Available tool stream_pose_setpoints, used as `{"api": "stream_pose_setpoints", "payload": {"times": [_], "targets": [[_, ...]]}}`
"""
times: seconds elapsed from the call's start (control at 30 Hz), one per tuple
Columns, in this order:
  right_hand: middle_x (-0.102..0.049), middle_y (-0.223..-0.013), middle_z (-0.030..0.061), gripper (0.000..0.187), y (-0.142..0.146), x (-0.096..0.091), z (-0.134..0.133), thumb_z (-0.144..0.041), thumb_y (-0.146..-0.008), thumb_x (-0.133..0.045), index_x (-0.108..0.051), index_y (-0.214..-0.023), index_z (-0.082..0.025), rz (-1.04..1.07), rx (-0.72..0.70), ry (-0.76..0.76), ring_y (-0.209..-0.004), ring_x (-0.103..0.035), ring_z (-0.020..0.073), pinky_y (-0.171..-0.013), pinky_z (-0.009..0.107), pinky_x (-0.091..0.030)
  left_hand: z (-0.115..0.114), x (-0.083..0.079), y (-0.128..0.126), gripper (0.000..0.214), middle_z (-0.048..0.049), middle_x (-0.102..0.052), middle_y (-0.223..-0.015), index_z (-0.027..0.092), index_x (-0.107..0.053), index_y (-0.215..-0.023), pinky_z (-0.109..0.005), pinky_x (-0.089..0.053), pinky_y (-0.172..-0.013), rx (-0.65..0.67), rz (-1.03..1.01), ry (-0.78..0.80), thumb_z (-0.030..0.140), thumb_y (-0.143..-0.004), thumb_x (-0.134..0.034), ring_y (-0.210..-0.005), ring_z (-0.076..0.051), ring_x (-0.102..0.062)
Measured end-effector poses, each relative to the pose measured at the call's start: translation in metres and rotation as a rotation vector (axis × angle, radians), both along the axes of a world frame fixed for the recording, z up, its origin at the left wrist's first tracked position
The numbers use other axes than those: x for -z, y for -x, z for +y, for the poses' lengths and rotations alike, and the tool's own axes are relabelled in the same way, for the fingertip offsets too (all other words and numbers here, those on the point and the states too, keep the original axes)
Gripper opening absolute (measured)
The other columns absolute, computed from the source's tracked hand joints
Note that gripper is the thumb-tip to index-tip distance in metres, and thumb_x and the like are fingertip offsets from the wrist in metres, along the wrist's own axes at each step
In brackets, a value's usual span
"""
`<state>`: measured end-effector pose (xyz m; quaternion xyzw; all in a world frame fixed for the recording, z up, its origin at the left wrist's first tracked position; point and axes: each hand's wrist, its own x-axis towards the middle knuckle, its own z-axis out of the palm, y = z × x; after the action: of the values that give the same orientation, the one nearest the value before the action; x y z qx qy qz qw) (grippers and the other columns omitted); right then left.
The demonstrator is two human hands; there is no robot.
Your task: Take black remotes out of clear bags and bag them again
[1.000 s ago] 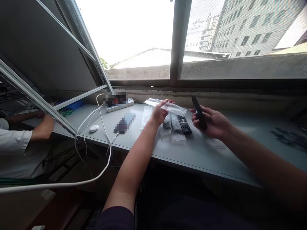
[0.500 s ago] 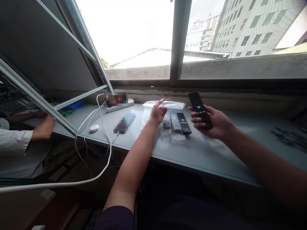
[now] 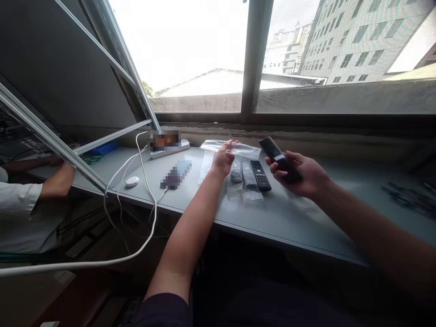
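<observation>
A pale grey, smooth tabletop point(image 3: 289, 220) runs beneath a grey metal window frame point(image 3: 254, 59). The right hand point(image 3: 301, 173) has its grip curled closed around a slim matte-black remote control point(image 3: 279, 158), held tilted above the tabletop. The left hand point(image 3: 223, 160) has its grip partly open, touching a thin clear plastic bag point(image 3: 243, 149) near the back edge; whether it pinches the bag is hard to tell. Just below lie two dark remotes in glossy clear sleeves point(image 3: 243, 180) and a bare black button-studded remote point(image 3: 260, 175). Toward the left end sit a white power strip point(image 3: 170, 151) and a looping white cable point(image 3: 146, 181). A co-worker's hand point(image 3: 61, 179) rests at the front edge there.
</observation>
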<state>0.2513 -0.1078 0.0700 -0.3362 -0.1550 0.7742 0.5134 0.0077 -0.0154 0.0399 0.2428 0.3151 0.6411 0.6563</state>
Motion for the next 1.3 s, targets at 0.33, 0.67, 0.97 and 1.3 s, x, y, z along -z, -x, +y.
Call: {"api": "stream_pose_setpoints", "payload": {"times": [0.33, 0.67, 0.97, 1.3], "targets": [[-0.058, -0.075, 0.0011, 0.020, 0.002, 0.001, -0.003, -0.029, -0.117, -0.056, -0.069, -0.131, -0.021, -0.064, -0.065, -0.055, -0.058, -0.059, 0.0158, -0.044, 0.022, -0.058, 0.000, 0.000, 0.002, 0.009, -0.0069, -0.086, -0.123, 0.017, -0.079, -0.113, -0.010, -0.051, -0.048, 0.011, -0.033, 0.014, 0.020, -0.107, -0.074, -0.061, -0.002, -0.066], [-0.081, -0.102, 0.0109, 0.030, -0.005, 0.015, 0.009, -0.005, -0.098, -0.065, -0.073, -0.123, -0.020, -0.301, -0.023, -0.114, -0.079, -0.078, 0.0219, -0.068, 0.034, -0.073, 0.002, 0.000, 0.002, 0.030, -0.0133, -0.086, -0.126, 0.017, -0.077, -0.134, -0.008, -0.048, -0.048, 0.069, -0.127, 0.057, 0.025, -0.104, -0.078, -0.068, -0.005, -0.073], [-0.087, -0.126, 0.0030, 0.033, 0.000, 0.033, 0.005, -0.035, -0.081, -0.102, -0.091, -0.112, -0.033, -0.829, 0.257, -0.758, -0.136, -0.074, 0.0331, -0.133, 0.055, -0.048, 0.005, 0.002, 0.003, 0.028, -0.0115, -0.086, -0.119, 0.018, -0.076, -0.133, -0.009, -0.045, -0.045, 0.073, -0.162, 0.037, 0.025, -0.105, -0.078, -0.066, -0.005, -0.071], [-0.087, -0.122, 0.0047, 0.039, 0.001, 0.029, 0.000, -0.050, -0.083, -0.102, -0.091, -0.116, -0.031, -0.940, 0.242, -0.813, -0.130, -0.077, 0.0342, -0.124, 0.054, -0.056, 0.007, 0.004, 0.004, 0.023, -0.0104, -0.087, -0.118, 0.016, -0.079, -0.127, -0.010, -0.048, -0.050, 0.003, -0.130, -0.015, 0.025, -0.105, -0.078, -0.068, -0.005, -0.071]]}}
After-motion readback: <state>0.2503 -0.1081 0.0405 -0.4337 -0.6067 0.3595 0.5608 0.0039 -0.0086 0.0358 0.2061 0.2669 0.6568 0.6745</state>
